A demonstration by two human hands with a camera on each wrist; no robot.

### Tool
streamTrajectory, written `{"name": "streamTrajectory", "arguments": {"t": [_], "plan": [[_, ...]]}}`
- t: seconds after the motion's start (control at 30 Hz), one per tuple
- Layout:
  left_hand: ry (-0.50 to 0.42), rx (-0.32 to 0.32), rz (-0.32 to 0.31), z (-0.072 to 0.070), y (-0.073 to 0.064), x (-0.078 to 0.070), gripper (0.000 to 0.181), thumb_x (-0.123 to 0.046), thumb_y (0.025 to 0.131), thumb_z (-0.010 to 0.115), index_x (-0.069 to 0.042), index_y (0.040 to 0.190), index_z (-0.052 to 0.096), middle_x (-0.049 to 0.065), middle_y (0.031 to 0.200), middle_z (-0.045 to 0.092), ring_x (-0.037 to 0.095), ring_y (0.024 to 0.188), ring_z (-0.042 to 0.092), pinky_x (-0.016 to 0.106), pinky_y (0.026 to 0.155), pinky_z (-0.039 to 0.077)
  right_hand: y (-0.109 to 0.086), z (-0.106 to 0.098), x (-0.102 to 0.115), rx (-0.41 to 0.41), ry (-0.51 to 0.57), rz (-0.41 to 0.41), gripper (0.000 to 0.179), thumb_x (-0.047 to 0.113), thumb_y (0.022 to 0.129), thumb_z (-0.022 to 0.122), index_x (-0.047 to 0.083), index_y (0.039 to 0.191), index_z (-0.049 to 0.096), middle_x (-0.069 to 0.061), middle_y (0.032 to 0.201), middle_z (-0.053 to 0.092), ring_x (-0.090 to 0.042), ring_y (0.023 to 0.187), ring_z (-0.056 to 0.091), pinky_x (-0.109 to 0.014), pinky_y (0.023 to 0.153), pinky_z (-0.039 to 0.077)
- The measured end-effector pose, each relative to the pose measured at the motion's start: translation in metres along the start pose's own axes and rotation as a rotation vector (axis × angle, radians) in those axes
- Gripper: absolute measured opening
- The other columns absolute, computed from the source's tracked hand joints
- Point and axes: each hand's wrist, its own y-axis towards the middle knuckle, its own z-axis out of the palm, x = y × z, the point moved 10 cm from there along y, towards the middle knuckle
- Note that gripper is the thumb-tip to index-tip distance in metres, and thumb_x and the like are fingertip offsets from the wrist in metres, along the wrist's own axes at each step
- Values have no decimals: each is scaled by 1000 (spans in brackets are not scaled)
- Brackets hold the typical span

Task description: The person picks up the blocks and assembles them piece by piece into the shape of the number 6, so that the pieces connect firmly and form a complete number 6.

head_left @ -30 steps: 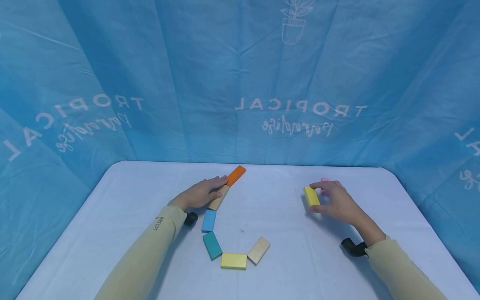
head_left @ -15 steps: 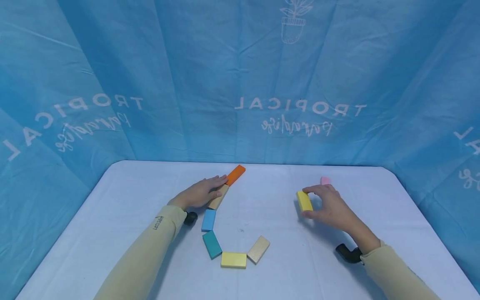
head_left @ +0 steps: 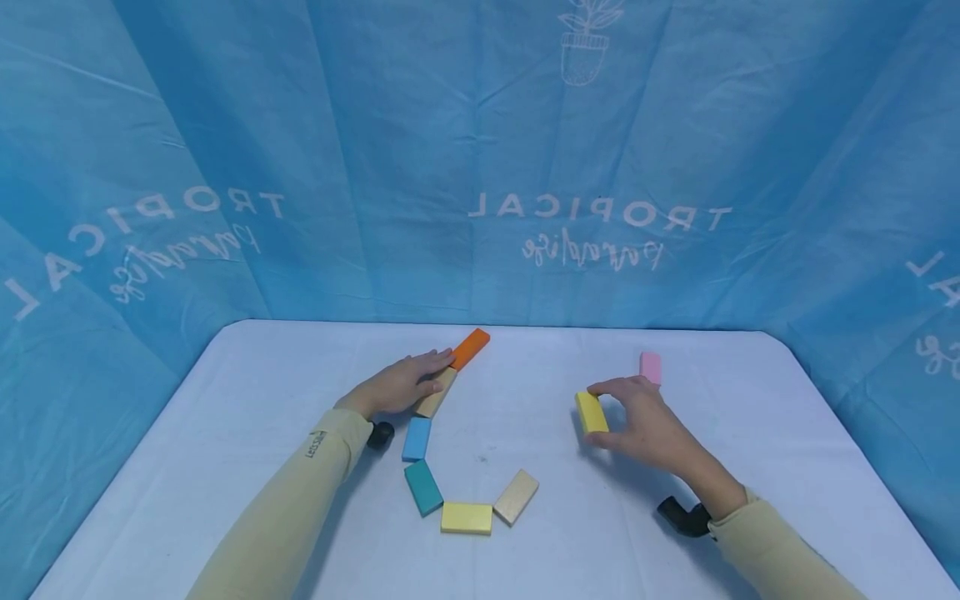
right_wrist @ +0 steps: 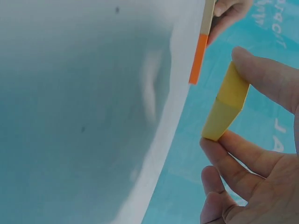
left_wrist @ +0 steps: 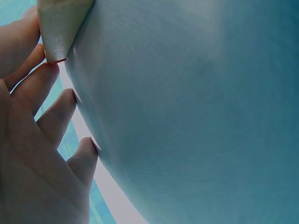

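Note:
My right hand (head_left: 643, 421) pinches a yellow block (head_left: 592, 413) between thumb and fingers, over the right half of the table. In the right wrist view the yellow block (right_wrist: 225, 102) is held by its ends, with the other fingers curled below. My left hand (head_left: 393, 386) rests against a natural wood block (head_left: 437, 394), its extended fingertips at the joint with an orange block (head_left: 471, 348). A wood-coloured block (left_wrist: 63, 28) shows beside the fingers in the left wrist view. The row continues with a blue block (head_left: 417, 439) and a teal block (head_left: 423, 487).
Another yellow block (head_left: 467, 518) and a second natural wood block (head_left: 516, 497) carry the curved row on at the front. A pink block (head_left: 650, 367) lies behind my right hand on the white table (head_left: 300, 350). A blue printed curtain (head_left: 420, 150) hangs around the table.
My right hand has moved left and toward me with the yellow block, uncovering more of the pink block. The left hand and the row of blocks have stayed in place.

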Motion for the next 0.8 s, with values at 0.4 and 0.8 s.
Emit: {"name": "streamTrajectory", "arguments": {"t": [0.4, 0.8], "plan": [[-5, -1, 6, -2, 0, -2, 59, -27, 106, 53, -12, 159, 30, 7, 164, 28, 29, 152, 22, 50, 124, 15, -2, 11, 19, 22, -13, -29, 65, 31, 75, 90, 11, 131, 65, -7, 131, 62, -29, 124, 50, -52, 97, 53], [-12, 0, -2, -1, -1, -3, 60, -26, 106, 54, -12, 159, 30, 7, 164, 28, 29, 152, 22, 49, 124, 15, -2, 22, 34, 33, -25, -52, 65, 32, 73, 91, 12, 129, 66, -3, 128, 64, -26, 122, 51, -49, 96, 52]]}}
